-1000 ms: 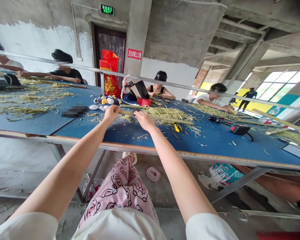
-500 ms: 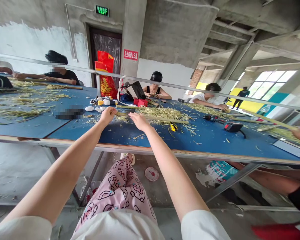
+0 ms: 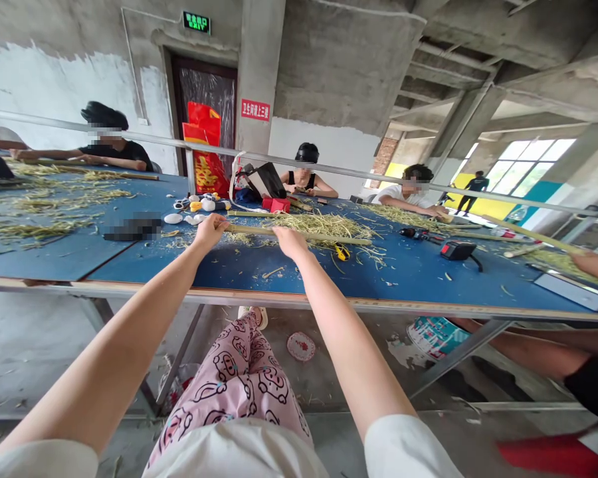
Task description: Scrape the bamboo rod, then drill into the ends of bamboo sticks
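Observation:
A long pale bamboo stick (image 3: 323,236) lies across the blue table (image 3: 259,272), running from my left hand to the right. My left hand (image 3: 210,230) is closed around the stick's left end. My right hand (image 3: 289,240) rests on the stick a little to the right, fingers curled over it; what it grips besides the stick is hidden. A heap of thin bamboo shavings (image 3: 329,224) lies just behind the stick. My legs in pink patterned trousers (image 3: 239,378) show under the table edge.
A yellow tool (image 3: 343,251) lies right of my right hand; a red-black power tool (image 3: 456,249) and a drill (image 3: 418,234) lie further right. Small white and yellow items (image 3: 194,207) and a bag (image 3: 266,179) sit behind. Several people work around the table; another person's arm (image 3: 595,265) is at right.
My right hand has slid a little to the right along the stick. The camera has shifted slightly, so everything sits a bit further left in view.

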`<control>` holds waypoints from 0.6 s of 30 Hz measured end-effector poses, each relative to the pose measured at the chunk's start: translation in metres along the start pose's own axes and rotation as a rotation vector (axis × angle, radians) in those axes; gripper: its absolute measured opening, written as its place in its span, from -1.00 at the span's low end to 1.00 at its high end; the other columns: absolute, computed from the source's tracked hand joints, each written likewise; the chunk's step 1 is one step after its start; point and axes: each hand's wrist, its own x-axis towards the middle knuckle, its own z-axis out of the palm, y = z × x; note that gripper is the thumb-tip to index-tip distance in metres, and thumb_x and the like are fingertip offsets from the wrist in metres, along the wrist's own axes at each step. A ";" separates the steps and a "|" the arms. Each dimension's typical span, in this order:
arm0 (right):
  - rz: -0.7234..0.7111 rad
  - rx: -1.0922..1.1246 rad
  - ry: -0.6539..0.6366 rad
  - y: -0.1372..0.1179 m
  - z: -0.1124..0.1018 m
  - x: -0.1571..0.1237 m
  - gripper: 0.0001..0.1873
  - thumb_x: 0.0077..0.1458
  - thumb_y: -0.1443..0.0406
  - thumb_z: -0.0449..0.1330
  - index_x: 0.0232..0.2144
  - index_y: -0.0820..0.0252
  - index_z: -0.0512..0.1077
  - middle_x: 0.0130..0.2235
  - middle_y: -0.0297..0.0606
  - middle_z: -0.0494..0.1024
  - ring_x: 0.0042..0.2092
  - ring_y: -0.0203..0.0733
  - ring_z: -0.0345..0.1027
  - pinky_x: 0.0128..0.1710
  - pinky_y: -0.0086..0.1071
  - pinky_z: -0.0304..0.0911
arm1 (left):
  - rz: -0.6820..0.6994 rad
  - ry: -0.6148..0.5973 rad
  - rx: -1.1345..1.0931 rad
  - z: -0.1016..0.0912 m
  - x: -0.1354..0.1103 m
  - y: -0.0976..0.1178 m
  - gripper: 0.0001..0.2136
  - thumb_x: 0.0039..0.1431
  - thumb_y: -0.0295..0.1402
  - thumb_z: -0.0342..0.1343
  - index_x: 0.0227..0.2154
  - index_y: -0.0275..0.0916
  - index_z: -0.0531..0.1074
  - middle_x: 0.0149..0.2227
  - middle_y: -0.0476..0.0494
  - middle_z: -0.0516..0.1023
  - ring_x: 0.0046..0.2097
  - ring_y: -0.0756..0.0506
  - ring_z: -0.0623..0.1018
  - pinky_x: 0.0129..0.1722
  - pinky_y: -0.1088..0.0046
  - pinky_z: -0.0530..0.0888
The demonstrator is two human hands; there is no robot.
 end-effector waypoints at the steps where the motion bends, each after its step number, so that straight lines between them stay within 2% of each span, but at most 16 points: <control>1: -0.059 0.018 -0.010 -0.009 0.003 0.002 -0.62 0.33 0.15 0.22 0.13 0.14 0.44 0.16 -0.11 0.48 0.05 -0.05 0.46 0.03 -0.04 0.44 | 0.001 -0.005 0.005 0.000 0.000 0.000 -0.75 0.16 -0.26 0.14 -0.15 -0.27 0.50 -0.20 -0.23 0.66 -0.15 -0.19 0.62 -0.10 0.32 0.50; 3: -0.141 0.043 -0.022 -0.025 0.008 0.005 -0.61 0.33 0.15 0.22 0.14 0.14 0.43 0.18 -0.10 0.47 0.07 -0.04 0.45 0.05 -0.02 0.42 | 0.001 -0.008 0.017 -0.001 0.000 -0.001 -0.75 0.17 -0.25 0.13 -0.15 -0.27 0.50 -0.18 -0.24 0.66 -0.13 -0.19 0.62 -0.08 0.32 0.49; 5: -0.153 0.042 -0.022 -0.028 0.011 0.005 -0.60 0.33 0.15 0.22 0.15 0.14 0.42 0.19 -0.10 0.46 0.09 -0.02 0.44 0.06 0.00 0.41 | -0.009 -0.004 0.034 -0.003 0.000 0.000 -0.74 0.17 -0.24 0.13 -0.14 -0.27 0.50 -0.17 -0.25 0.66 -0.11 -0.21 0.62 -0.06 0.30 0.48; 12: 0.107 -0.074 0.014 0.016 -0.001 -0.002 -0.61 0.32 0.15 0.23 0.13 0.16 0.43 0.15 -0.11 0.48 0.05 -0.04 0.46 0.02 -0.03 0.44 | -0.041 -0.003 0.061 -0.002 0.000 0.001 -0.77 0.16 -0.27 0.13 -0.17 -0.25 0.51 -0.20 -0.22 0.66 -0.14 -0.21 0.62 -0.07 0.33 0.48; 14: 0.077 -0.072 0.007 0.014 0.000 0.000 -0.62 0.33 0.15 0.22 0.13 0.14 0.43 0.16 -0.11 0.48 0.05 -0.05 0.46 0.02 -0.04 0.44 | -0.040 -0.002 0.064 -0.001 -0.001 0.002 -0.80 0.17 -0.30 0.11 -0.19 -0.24 0.52 -0.19 -0.21 0.66 -0.14 -0.19 0.62 -0.07 0.36 0.48; 18: -0.098 -0.011 -0.025 -0.014 0.012 0.006 -0.61 0.33 0.15 0.22 0.14 0.14 0.43 0.17 -0.10 0.47 0.07 -0.04 0.45 0.04 -0.03 0.43 | -0.048 0.016 0.095 -0.002 -0.001 0.003 -0.82 0.18 -0.36 0.08 -0.22 -0.24 0.54 -0.16 -0.22 0.66 -0.09 -0.20 0.61 -0.02 0.36 0.46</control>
